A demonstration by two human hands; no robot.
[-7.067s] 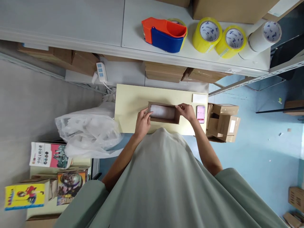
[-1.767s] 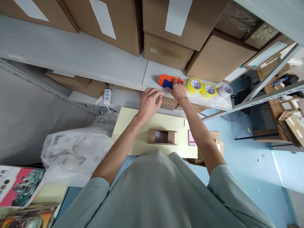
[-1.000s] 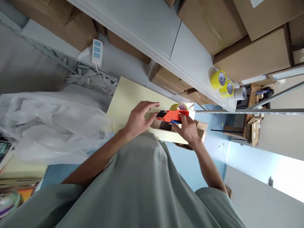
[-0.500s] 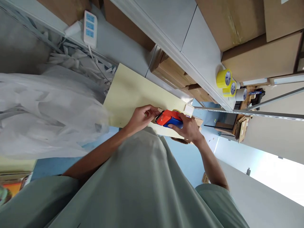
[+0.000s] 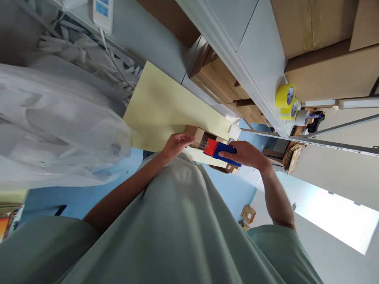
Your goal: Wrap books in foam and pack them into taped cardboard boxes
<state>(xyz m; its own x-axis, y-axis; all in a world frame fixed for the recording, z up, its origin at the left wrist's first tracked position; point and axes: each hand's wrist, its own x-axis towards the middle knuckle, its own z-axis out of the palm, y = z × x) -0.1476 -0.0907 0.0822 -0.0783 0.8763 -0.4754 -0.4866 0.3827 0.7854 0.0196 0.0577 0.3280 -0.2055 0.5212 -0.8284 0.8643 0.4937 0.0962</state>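
**Tape dispenser in your right hand, over a small cardboard box**

Right hand [image 5: 248, 153]: closed around the blue body of the red-and-blue tape dispenser [image 5: 219, 150], thumb lying along its side; the red head points toward your left hand.

Left hand [image 5: 175, 146]: fingers drawn nearly together, fingertips at the left end of the small cardboard box [image 5: 194, 132]; you cannot tell from this view whether they pinch anything.

Small cardboard box: on the pale yellow tabletop [image 5: 162, 98], near the edge toward you, partly hidden beneath the dispenser. What looks like a clear strip shows between the red head and the box's left end.

White flat item [image 5: 234, 131]: one, at the right end of the tabletop, beyond the dispenser.

Upper shelf [image 5: 260, 59], ahead and to your right: two yellow tape rolls [image 5: 285, 95], side by side; one white roll [image 5: 301, 118], just beside them; large cartons [image 5: 328, 75] behind.

Lower shelf [image 5: 154, 37]: brown boxes [image 5: 220, 79], beyond the tabletop; one white power strip [image 5: 102, 15], with cord, farther left.

Left of the tabletop: translucent white plastic bag [image 5: 56, 122], large and crumpled.

Blue floor [image 5: 226, 185], to your right: one small carton [image 5: 248, 214], well apart from the tabletop.
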